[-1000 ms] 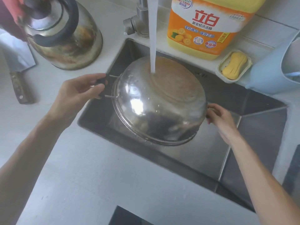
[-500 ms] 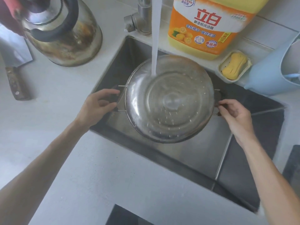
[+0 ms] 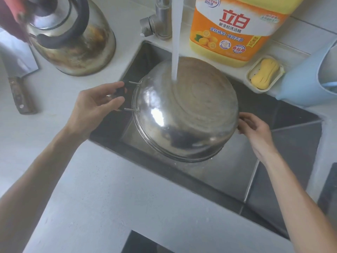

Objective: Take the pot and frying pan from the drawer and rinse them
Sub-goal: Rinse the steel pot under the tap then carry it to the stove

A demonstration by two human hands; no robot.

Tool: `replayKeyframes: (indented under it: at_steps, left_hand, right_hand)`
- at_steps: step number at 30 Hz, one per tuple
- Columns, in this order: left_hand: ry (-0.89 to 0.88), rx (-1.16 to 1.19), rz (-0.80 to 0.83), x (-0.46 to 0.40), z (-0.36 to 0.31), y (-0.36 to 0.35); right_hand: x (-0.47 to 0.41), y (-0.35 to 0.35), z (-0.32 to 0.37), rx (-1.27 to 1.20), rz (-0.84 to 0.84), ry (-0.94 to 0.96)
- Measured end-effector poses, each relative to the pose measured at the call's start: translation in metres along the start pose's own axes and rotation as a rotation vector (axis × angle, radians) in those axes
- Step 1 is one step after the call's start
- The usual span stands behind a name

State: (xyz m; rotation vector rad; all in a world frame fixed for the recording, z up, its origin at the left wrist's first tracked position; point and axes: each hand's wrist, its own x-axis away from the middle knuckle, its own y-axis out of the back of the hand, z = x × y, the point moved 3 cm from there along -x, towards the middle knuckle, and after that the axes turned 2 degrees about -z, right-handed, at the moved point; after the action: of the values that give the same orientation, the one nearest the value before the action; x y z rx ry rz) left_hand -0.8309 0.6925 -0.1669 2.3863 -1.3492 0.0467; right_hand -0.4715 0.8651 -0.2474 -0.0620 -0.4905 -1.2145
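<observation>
A pale grey countertop [image 3: 102, 189] surrounds a sunken steel sink [image 3: 284, 161], with a chrome tap [image 3: 160, 19] at its back edge running water. On the counter stand a stained steel kettle [image 3: 73, 39], a cleaver [image 3: 18, 77], an orange detergent jug [image 3: 235, 30], yellow soap in a dish [image 3: 265, 73] and a light blue container [image 3: 310, 77]. Soft daylight falls evenly, and the dark panel [image 3: 144, 243] at the bottom edge may be a cooktop.

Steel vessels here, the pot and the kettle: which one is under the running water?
The pot, held tilted over the sink with its underside up under the stream. The kettle stands dry on the counter to its left.
</observation>
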Motion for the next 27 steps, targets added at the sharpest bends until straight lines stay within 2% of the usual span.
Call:
replayKeyframes:
  at_steps: [6, 11, 27]
  left_hand:
    - [0.044, -0.174, 0.131, 0.002, 0.025, -0.003]
    - [0.084, -0.133, 0.19, 0.001, 0.027, 0.002]
    - [0.068, -0.115, 0.189, -0.005, 0.027, -0.005]
  right_hand:
    - [0.003, 0.012, 0.018, 0.02, -0.007, 0.099]
    - [0.009, 0.021, 0.019, 0.062, 0.085, 0.063]
    - [0.009, 0.024, 0.013, 0.064, 0.067, 0.056]
